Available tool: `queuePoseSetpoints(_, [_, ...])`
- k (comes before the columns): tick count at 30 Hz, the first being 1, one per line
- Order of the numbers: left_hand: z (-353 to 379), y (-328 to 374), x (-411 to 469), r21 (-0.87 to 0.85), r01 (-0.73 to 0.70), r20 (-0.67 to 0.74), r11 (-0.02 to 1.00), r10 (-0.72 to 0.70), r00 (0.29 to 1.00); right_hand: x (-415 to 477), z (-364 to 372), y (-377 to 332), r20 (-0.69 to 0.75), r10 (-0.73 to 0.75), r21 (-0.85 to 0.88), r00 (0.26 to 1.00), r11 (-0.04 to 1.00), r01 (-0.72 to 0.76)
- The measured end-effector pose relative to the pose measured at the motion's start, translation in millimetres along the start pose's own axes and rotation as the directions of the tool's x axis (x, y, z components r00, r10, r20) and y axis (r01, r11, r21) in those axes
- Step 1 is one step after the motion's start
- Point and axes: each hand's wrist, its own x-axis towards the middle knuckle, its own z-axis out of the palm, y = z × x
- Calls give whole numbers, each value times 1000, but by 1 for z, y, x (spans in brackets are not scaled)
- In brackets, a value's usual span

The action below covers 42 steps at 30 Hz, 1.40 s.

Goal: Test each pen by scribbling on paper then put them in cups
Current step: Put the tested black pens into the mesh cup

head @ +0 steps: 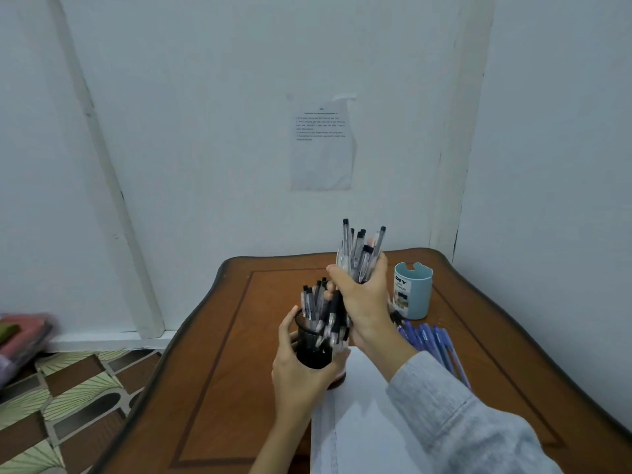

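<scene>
Pens [358, 249] stood bunched, gripped by the right hand [364, 302]; the left hand [301, 369] curled round the black cup [309, 350]. Beside them sat the blue cup [415, 297], blue pens [431, 343] and paper [362, 412].

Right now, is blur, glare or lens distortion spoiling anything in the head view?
Head view: dim light, no glare; wide lens bows the edges of the brown wooden table; clear black-capped pens in the right hand and black mesh cup in the left hand look smeared; printed wall sheet unreadable.
</scene>
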Motion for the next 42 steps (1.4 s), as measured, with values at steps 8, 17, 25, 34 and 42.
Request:
queuePoseSetpoints(8, [-1,9,-30,-95,16,23,995,-14,1000,2,0,-9,-113,-193,-264,975,952,158])
queuePoseSetpoints(17, [-6,9,-32,-50,-33,68,998,37,997,-19,-6,12,12,-331,-426,944,852,304])
queuePoseSetpoints(25, [-10,2,-21,-123,37,6,992,-36,999,-16,-24,32,107,21,-483,994,875,33])
queuePoseSetpoints(34, [-9,-4,-25,-138,7,100,990,7,995,-3,-17,17,108,-100,-457,989,878,139])
queuePoseSetpoints(42, [-10,-9,-20,-137,17,92,990,-4,996,-9,-29,25,126,-15,-311,992,949,54])
